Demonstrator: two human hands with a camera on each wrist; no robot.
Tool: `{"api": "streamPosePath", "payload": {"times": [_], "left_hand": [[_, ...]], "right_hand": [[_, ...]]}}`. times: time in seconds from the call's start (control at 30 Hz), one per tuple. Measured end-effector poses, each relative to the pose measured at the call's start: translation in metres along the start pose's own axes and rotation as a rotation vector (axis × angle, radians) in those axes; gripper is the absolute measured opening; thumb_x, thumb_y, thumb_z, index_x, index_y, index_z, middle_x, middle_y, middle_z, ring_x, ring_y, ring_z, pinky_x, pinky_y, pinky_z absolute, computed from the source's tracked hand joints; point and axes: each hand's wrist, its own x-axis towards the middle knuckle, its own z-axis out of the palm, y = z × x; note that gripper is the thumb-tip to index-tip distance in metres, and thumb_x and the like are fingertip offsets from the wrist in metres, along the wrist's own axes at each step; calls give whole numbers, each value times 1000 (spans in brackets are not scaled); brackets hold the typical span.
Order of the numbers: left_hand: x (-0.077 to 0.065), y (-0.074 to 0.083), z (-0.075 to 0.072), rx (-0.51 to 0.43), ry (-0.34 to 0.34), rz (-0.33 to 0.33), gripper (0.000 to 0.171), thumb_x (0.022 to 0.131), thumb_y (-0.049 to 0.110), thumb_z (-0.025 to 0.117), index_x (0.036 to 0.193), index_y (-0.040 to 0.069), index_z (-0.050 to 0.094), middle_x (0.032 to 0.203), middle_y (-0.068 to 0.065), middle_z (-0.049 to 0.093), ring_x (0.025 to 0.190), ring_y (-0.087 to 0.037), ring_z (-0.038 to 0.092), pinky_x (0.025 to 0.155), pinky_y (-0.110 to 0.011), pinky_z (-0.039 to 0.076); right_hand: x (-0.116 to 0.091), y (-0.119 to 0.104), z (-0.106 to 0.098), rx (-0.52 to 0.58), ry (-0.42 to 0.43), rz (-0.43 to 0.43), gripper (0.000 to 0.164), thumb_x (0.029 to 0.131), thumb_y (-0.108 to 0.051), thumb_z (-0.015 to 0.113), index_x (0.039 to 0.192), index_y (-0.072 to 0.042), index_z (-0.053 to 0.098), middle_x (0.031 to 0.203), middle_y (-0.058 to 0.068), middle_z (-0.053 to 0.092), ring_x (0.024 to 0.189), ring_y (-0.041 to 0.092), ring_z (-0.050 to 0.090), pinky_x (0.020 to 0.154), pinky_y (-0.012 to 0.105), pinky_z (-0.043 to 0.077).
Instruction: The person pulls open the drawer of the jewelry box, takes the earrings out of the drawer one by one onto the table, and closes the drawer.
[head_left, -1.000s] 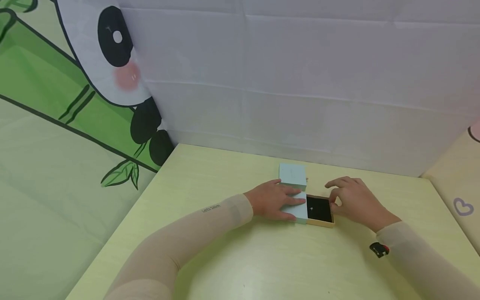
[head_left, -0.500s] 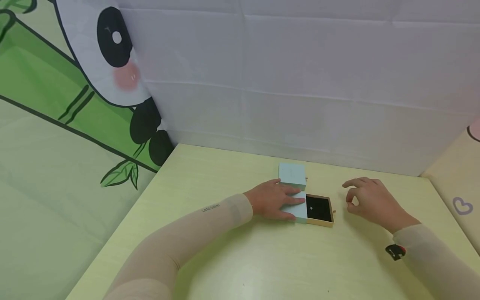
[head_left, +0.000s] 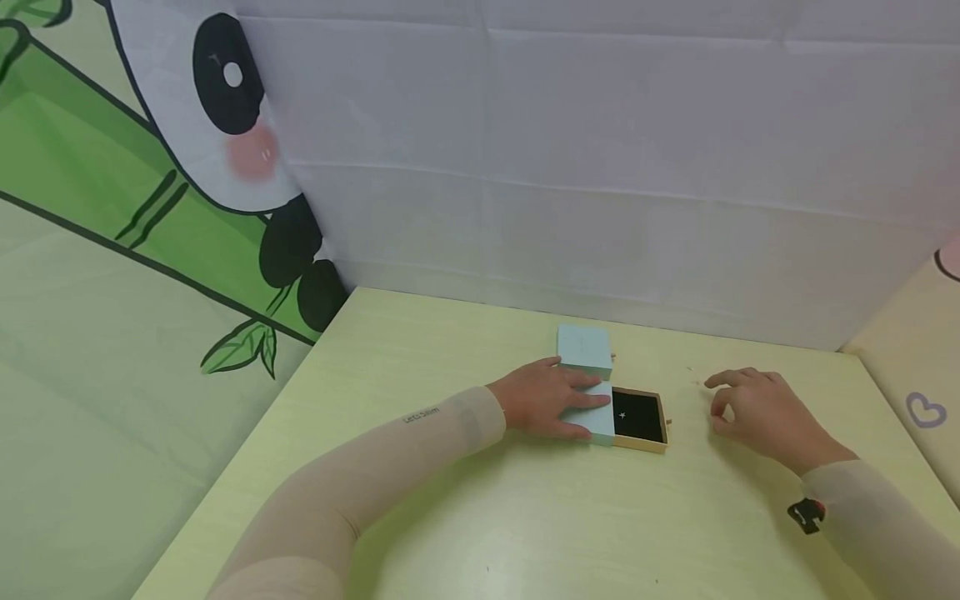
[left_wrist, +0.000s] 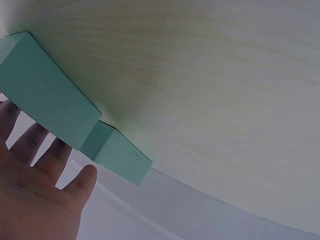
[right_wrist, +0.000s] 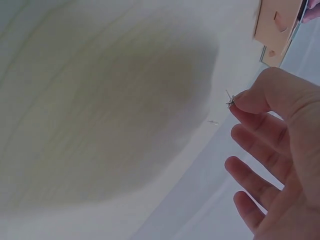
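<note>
My left hand (head_left: 546,400) rests with straight, spread fingers on the light blue sleeve (head_left: 597,425) of a small slide-out box. Out of its right side sticks the drawer (head_left: 640,446), lined with a black pad (head_left: 637,421) that carries a tiny silver star (head_left: 622,415). To the right of the drawer, over the table, my right hand (head_left: 765,417) pinches a small silver star stud earring (right_wrist: 230,102) between thumb and index finger. The earring's thin post points outward in the right wrist view. Its other fingers are loosely bent.
A second light blue box (head_left: 584,348), closed, stands just behind the first one. A tiny silvery piece (right_wrist: 213,122) lies on the table (head_left: 480,508) beyond my right hand. A white cloth wall (head_left: 585,167) rises behind the table's far edge.
My right hand has moved right, away from the drawer's end, uncovering its pull tab and tiny specks on the table. The left hand and both boxes have stayed in place.
</note>
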Motion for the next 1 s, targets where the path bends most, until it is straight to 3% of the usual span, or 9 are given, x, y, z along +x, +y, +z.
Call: {"api": "streamPosePath", "payload": {"times": [1.0], "left_hand": [[0,0,1,-5,0,-4,71,118,73,55,182,46,44,192,9,45,177,-10,47,150,-55,34]], "right_hand": [[-4,6,14,-16,-14,-23,21,91,-13,94,81,-25,81,135,15,85,130,52,75,104,74,57]]}}
